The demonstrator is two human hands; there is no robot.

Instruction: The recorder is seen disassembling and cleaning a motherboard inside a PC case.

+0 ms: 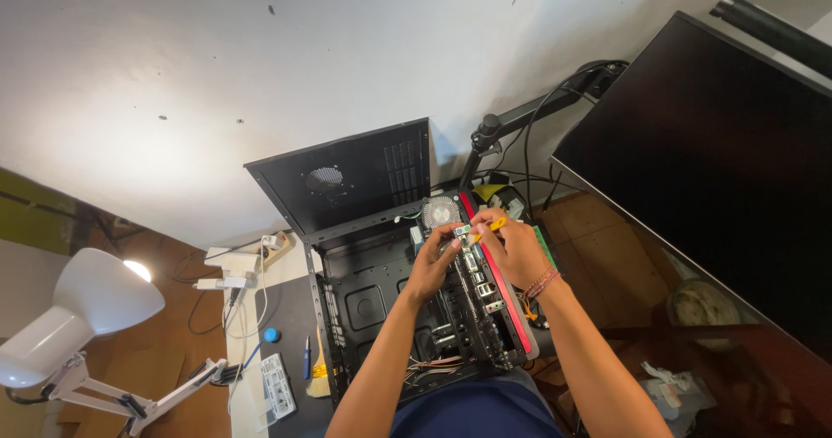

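Open black steel computer case (364, 291) is lying on the worktop (290, 317), side panel (347, 178) propped behind it near the back edge.

Motherboard (472, 304), stiff, flat and fragile, is sitting tilted at the case's right side; best gripped by its edges.

Left hand (433, 265) is pinching a small light component (462, 230) above the board, fingers closed on it.

Right hand (516, 247) is gripping a yellow-handled tool (492, 226), tip hidden.
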